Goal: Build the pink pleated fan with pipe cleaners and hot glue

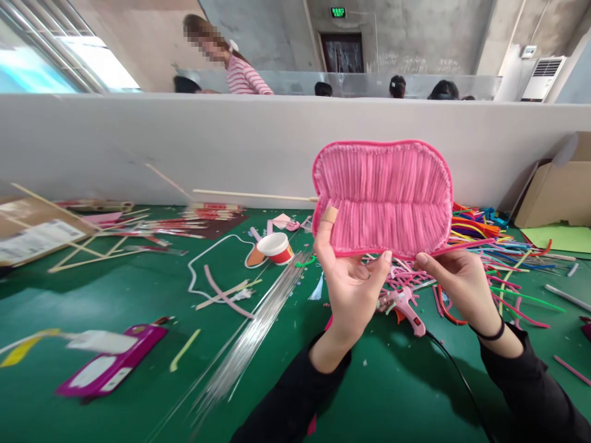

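A pink panel (383, 197) made of fuzzy pipe cleaners in two ribbed rows, with a darker pink edging, is held up above the table. My left hand (348, 283) grips its lower left part, thumb at the bottom edge and a bandaged finger at the left side. At the lower right edge, my right hand (462, 283) pinches the edging, whose loose tail sticks out to the right. Below the panel a pink glue gun (406, 307) lies on the table, its black cord running toward me. Loose pink pipe cleaners (406, 277) lie behind it.
Thin wires (258, 338) lie in a bundle left of my hands, near a paper cup (276, 247). A purple package (115, 363) is at the front left. Colourful pipe cleaners (489, 234) and a cardboard box (558, 191) are at the right. A white partition (138, 141) stands behind; a person is beyond.
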A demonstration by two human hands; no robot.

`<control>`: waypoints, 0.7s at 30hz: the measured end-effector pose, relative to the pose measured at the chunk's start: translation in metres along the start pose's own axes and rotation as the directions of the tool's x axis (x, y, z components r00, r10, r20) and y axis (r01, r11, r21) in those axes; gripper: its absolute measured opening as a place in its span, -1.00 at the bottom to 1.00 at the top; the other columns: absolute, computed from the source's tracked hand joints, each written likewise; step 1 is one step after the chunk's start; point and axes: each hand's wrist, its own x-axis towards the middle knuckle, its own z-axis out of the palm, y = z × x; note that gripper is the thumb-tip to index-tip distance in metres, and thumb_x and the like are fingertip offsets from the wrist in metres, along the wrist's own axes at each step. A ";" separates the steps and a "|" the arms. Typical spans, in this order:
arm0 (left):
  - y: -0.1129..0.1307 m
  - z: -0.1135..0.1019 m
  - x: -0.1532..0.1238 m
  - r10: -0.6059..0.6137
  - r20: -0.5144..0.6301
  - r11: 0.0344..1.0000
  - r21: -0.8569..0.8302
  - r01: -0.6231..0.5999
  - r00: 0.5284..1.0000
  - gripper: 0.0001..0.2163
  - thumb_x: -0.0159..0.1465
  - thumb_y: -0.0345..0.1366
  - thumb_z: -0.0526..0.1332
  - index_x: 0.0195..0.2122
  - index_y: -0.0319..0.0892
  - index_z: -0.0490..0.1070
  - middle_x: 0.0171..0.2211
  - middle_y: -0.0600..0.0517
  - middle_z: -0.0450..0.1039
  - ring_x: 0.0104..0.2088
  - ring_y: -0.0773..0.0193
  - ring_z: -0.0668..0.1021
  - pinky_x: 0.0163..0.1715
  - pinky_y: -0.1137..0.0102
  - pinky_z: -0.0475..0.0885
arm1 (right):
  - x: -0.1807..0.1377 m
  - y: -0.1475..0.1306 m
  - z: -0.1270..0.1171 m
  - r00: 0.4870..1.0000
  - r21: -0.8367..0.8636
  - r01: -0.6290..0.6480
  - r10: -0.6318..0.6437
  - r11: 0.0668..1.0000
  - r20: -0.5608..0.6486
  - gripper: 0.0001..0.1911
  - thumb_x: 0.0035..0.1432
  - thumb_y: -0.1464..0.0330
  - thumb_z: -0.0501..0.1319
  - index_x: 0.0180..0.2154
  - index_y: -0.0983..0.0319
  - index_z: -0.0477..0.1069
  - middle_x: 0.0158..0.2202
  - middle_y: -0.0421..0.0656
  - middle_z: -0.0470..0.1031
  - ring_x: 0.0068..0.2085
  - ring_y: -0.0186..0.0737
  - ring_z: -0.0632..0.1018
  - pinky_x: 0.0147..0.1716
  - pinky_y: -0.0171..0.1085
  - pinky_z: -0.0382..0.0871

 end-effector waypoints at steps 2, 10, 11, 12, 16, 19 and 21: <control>0.000 -0.001 0.001 0.000 0.008 1.000 -0.007 0.000 1.000 -0.23 0.22 -0.20 0.40 0.37 0.17 0.01 0.45 -0.12 -0.05 0.21 -0.05 0.47 -0.08 0.18 0.65 | 0.001 0.001 -0.002 1.000 -0.015 -0.001 0.002 1.000 0.013 -0.58 0.02 -0.01 0.39 -0.55 0.23 0.60 -0.59 -0.13 0.57 -0.55 -0.25 0.51 -0.54 -0.30 0.31; -0.002 -0.003 0.003 0.031 -0.003 0.999 -0.005 -0.031 1.000 -0.23 0.20 -0.18 0.42 0.35 0.18 0.03 0.46 -0.10 -0.09 0.27 -0.09 0.41 0.02 0.11 0.60 | 0.007 -0.005 -0.017 0.997 0.064 0.056 -0.059 0.996 0.052 -0.59 -0.03 -0.02 0.43 -0.53 0.20 0.59 -0.53 -0.15 0.58 -0.49 -0.26 0.52 -0.52 -0.31 0.38; -0.002 -0.003 0.003 0.031 -0.002 0.999 -0.012 -0.031 1.000 -0.23 0.21 -0.18 0.41 0.35 0.18 0.03 0.46 -0.11 -0.07 0.26 -0.08 0.41 0.02 0.11 0.60 | 0.008 -0.005 -0.020 0.995 0.065 0.071 -0.075 0.995 0.058 -0.58 -0.02 -0.03 0.42 -0.51 0.19 0.60 -0.50 -0.15 0.60 -0.47 -0.24 0.54 -0.50 -0.30 0.40; -0.001 -0.003 0.003 0.028 0.003 0.999 -0.020 -0.028 1.000 -0.24 0.21 -0.18 0.41 0.36 0.17 0.03 0.45 -0.12 -0.05 0.26 -0.08 0.42 0.01 0.11 0.60 | 0.009 -0.005 -0.023 0.995 0.050 0.079 -0.082 0.996 0.060 -0.58 -0.01 -0.05 0.41 -0.50 0.19 0.61 -0.48 -0.14 0.61 -0.45 -0.22 0.56 -0.49 -0.29 0.42; 0.000 -0.003 0.003 0.025 0.014 0.999 -0.023 -0.024 1.000 -0.26 0.23 -0.17 0.39 0.36 0.15 0.03 0.45 -0.13 -0.05 0.24 -0.07 0.44 -0.02 0.13 0.62 | 0.008 -0.004 -0.031 0.997 -0.145 0.068 -0.071 0.987 -0.017 -0.56 -0.01 -0.07 0.40 -0.49 0.19 0.62 -0.52 -0.12 0.61 -0.51 -0.21 0.55 -0.52 -0.27 0.38; 0.000 -0.002 0.003 0.036 0.010 0.999 -0.007 -0.036 0.999 -0.25 0.22 -0.19 0.40 0.36 0.14 0.03 0.44 -0.15 -0.04 0.24 -0.09 0.44 -0.05 0.15 0.64 | 0.004 -0.004 -0.033 0.986 -0.263 0.089 -0.122 0.961 -0.110 -0.54 -0.01 -0.08 0.39 -0.52 0.21 0.59 -0.52 -0.11 0.61 -0.54 -0.25 0.51 -0.55 -0.27 0.33; 0.001 -0.002 0.002 0.065 0.001 0.998 0.009 -0.065 0.998 -0.25 0.22 -0.21 0.40 0.36 0.13 0.03 0.45 -0.14 -0.07 0.26 -0.10 0.41 -0.06 0.16 0.64 | 0.002 -0.007 -0.034 0.981 -0.277 0.112 -0.151 0.954 -0.121 -0.53 0.03 -0.08 0.37 -0.52 0.21 0.55 -0.49 -0.10 0.62 -0.52 -0.25 0.51 -0.53 -0.28 0.34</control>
